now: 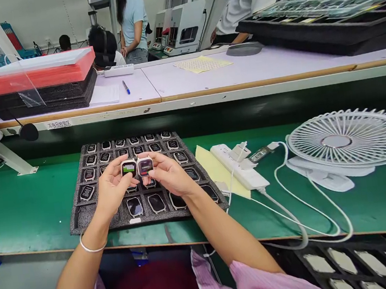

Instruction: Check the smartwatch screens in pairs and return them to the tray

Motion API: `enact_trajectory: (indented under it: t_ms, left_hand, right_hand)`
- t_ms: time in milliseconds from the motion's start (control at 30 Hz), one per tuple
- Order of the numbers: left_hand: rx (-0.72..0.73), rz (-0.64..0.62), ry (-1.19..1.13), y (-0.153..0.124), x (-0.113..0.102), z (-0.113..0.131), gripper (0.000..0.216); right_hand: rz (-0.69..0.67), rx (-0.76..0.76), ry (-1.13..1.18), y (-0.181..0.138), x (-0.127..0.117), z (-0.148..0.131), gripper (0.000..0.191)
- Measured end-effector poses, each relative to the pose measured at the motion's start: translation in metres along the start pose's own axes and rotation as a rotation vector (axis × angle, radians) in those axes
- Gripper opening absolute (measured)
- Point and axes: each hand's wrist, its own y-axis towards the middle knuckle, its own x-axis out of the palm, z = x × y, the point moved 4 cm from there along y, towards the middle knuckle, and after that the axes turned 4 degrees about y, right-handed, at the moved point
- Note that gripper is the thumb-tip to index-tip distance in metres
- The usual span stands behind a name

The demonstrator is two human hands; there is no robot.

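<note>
My left hand (111,186) grips a smartwatch body (129,169) without a strap, its lit screen partly green. Right beside it, my right hand (169,173) holds a second smartwatch body (145,166) with a darker lit screen. Both are held side by side, faces up, above a black foam tray (78,215). Rows of similar watch bodies sit in the tray's compartments, such as a dark-screened watch (156,203) in the front row. Some compartments are hidden under my hands.
Right of the tray lie a yellow sheet (203,157), a white power strip (240,169) with cables and a white fan (336,141). A shelf (157,85) behind carries foam stacks (41,83) and black trays (323,34). Other people are beyond it.
</note>
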Motion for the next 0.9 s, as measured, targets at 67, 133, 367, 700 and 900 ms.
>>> enact_trajectory:
  t_ms: [67,133,367,700,900]
  left_hand:
    - [0.005,-0.006,-0.005,-0.0004,-0.0003,-0.0006,0.047]
    - [0.0,-0.009,0.005,-0.0006,-0.0008,-0.0012,0.045]
    - [0.026,-0.018,0.013,-0.0018,-0.0002,-0.0011,0.047]
    - [0.024,0.037,0.031,-0.003,0.0,-0.0027,0.041]
    - [0.034,0.024,0.029,-0.0027,-0.0005,-0.0034,0.041]
  right_hand:
    - [0.005,0.0,0.0,-0.0002,0.0007,-0.0001,0.039]
    - [0.02,0.006,-0.006,0.0,0.0009,0.0008,0.037]
    - [0.033,0.007,-0.007,0.0007,-0.0002,0.0034,0.038]
    - [0.011,0.01,-0.019,-0.0016,-0.0005,0.0044,0.039]
    - [0.011,0.011,-0.014,-0.0013,0.0001,0.0041,0.038]
